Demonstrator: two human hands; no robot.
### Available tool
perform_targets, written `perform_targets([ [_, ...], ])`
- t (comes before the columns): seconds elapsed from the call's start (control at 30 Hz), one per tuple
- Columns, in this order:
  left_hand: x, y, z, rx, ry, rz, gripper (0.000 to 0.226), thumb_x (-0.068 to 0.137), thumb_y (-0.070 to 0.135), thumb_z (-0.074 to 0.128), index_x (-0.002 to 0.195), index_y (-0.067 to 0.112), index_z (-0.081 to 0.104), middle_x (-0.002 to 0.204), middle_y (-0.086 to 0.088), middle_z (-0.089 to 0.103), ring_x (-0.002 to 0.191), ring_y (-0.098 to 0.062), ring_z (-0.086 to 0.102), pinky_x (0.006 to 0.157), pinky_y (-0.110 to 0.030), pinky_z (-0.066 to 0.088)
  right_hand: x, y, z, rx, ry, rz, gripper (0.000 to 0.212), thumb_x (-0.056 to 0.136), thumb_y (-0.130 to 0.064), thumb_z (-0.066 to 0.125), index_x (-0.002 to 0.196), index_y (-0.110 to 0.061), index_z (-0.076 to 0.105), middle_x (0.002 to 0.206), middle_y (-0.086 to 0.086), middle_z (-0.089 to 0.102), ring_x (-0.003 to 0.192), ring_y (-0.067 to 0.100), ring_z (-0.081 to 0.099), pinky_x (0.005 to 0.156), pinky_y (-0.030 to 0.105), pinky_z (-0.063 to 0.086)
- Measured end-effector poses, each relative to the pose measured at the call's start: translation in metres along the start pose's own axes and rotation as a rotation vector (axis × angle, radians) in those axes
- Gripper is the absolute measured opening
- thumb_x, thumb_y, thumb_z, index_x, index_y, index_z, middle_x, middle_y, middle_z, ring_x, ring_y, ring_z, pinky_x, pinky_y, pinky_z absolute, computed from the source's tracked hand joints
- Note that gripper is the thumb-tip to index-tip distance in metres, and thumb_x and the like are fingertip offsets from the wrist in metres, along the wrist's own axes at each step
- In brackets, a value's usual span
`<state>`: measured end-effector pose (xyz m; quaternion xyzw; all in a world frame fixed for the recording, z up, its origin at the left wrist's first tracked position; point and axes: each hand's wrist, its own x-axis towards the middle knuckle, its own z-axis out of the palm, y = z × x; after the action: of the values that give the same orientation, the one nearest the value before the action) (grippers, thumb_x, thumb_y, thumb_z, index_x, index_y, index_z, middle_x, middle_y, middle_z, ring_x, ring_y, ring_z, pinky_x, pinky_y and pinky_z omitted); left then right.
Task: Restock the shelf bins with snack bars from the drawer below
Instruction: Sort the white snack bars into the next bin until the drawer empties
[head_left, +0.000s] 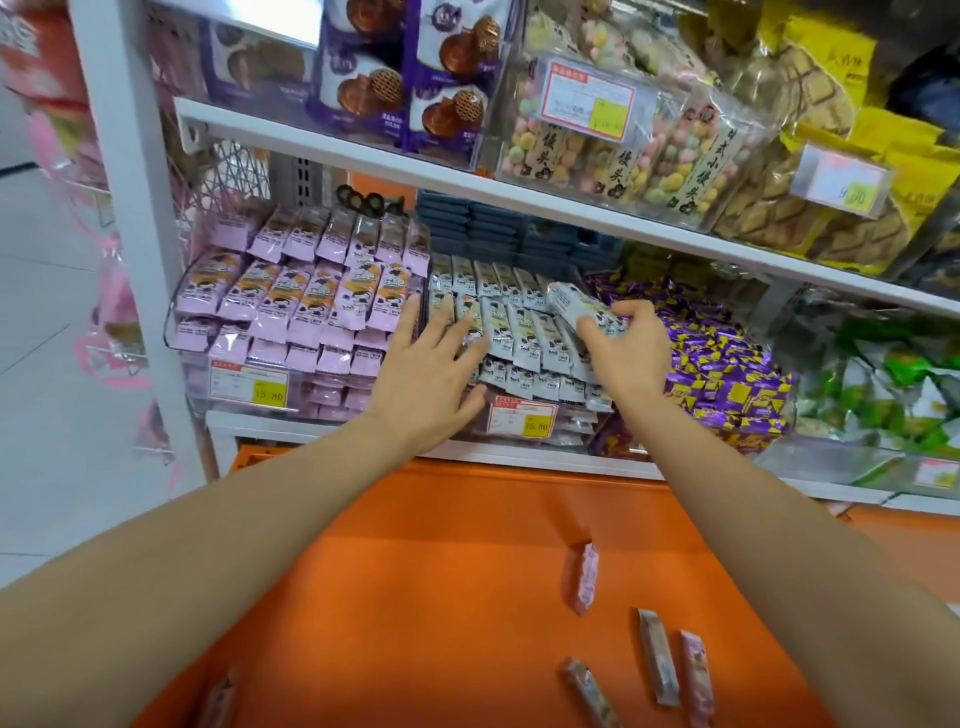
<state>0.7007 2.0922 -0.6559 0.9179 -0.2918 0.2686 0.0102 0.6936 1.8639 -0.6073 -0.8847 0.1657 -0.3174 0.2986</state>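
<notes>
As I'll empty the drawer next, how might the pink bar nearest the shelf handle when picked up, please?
The pink bar looks small, so probably light. Its shiny wrapper may be slippery. Flat on the drawer, it likely won't roll.

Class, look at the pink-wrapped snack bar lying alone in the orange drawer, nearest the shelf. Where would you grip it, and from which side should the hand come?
Probably pinch the pink-wrapped snack bar across its narrow middle, coming from above. It lies flat on the orange drawer floor, lengthwise towards the shelf, with bare floor along both long sides; its crimped ends look thin.
</notes>
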Motion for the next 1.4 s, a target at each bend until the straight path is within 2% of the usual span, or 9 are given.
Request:
perform_targets([
  [0.1,0.010,0.001,-0.003,0.044,0.074,0.017,0.055,0.092,0.045,0.032,0.125,0.013,0.061,0.133,-0.012,0.058,0.135,-0.033,0.042,0.119,-0.056,0.005,0.015,0.000,0.001,-0.098,0.017,0.007,0.053,0.083,-0.048,0.064,0.121,-0.013,0.054,0.117,0.009,0.059,0.109,0.028,0.055,0.086,0.042,0.048],
  [0.37,0.014,-0.003,0.008,0.054,0.017,0.009,0.066,0.091,0.045,0.021,0.136,0.008,0.052,0.139,-0.016,0.053,0.133,-0.035,0.043,0.118,-0.060,0.008,0.002,-0.011,0.020,-0.183,-0.087,-0.045,0.052,0.081,-0.050,0.064,0.120,-0.018,0.053,0.116,0.005,0.057,0.109,0.026,0.053,0.090,0.043,0.046],
  [0.53,0.010,-0.003,0.001,0.155,0.083,0.067,0.066,0.093,0.044,0.021,0.139,0.005,0.051,0.147,-0.017,0.046,0.143,-0.034,0.031,0.119,-0.056,0.008,-0.003,-0.025,0.026,-0.090,-0.081,-0.088,0.050,0.080,-0.046,0.066,0.118,-0.017,0.052,0.113,0.003,0.055,0.109,0.023,0.051,0.091,0.044,0.044],
  [0.67,0.006,-0.018,-0.013,0.193,0.109,-0.043,0.063,0.094,0.043,0.024,0.140,0.007,0.048,0.151,-0.016,0.041,0.146,-0.032,0.024,0.119,-0.058,0.004,-0.013,-0.050,0.036,0.016,-0.155,-0.118,0.047,0.081,-0.045,0.066,0.118,-0.019,0.052,0.117,0.004,0.054,0.110,0.021,0.049,0.092,0.041,0.043],
  [0.83,-0.008,-0.048,-0.013,0.045,0.087,-0.197,0.063,0.091,0.042,0.029,0.137,0.005,0.050,0.145,-0.018,0.047,0.140,-0.035,0.034,0.117,-0.059,0.013,-0.027,-0.080,0.056,0.075,-0.225,-0.124,0.046,0.083,-0.047,0.066,0.118,-0.021,0.051,0.121,0.004,0.051,0.112,0.023,0.050,0.093,0.041,0.043],
  [1.03,-0.011,-0.056,-0.009,-0.043,0.100,-0.196,0.057,0.093,0.039,0.032,0.135,0.005,0.051,0.137,-0.016,0.053,0.132,-0.034,0.044,0.111,-0.053,0.028,-0.036,-0.097,0.072,0.023,-0.313,-0.099,0.062,0.084,-0.065,0.058,0.123,-0.018,0.050,0.130,0.007,0.043,0.118,0.024,0.047,0.101,0.040,0.041],
  [1.23,-0.012,-0.057,-0.006,-0.046,0.103,-0.198,0.059,0.095,0.041,0.028,0.138,0.007,0.049,0.141,-0.014,0.050,0.136,-0.032,0.040,0.114,-0.052,0.022,-0.035,-0.095,0.062,0.053,-0.444,-0.173,0.050,0.093,-0.036,0.059,0.137,-0.016,0.050,0.136,0.008,0.039,0.105,0.017,0.048,0.103,0.034,0.040],
  [1.3,-0.012,-0.056,-0.007,-0.050,0.103,-0.196,0.059,0.095,0.041,0.026,0.140,0.009,0.047,0.143,-0.014,0.048,0.137,-0.032,0.038,0.115,-0.052,0.019,-0.033,-0.091,0.061,0.024,-0.466,-0.197,0.054,0.092,-0.039,0.061,0.140,-0.017,0.049,0.136,0.008,0.040,0.102,0.017,0.046,0.104,0.042,0.041],
  [1.4,-0.012,-0.053,-0.008,-0.048,0.093,-0.166,0.057,0.094,0.040,0.028,0.144,0.018,0.045,0.144,-0.016,0.047,0.138,-0.035,0.037,0.115,-0.056,0.021,-0.033,-0.085,0.058,0.020,-0.469,-0.218,0.061,0.089,-0.048,0.063,0.141,-0.020,0.048,0.138,0.007,0.042,0.119,0.023,0.049,0.106,0.045,0.040],
])
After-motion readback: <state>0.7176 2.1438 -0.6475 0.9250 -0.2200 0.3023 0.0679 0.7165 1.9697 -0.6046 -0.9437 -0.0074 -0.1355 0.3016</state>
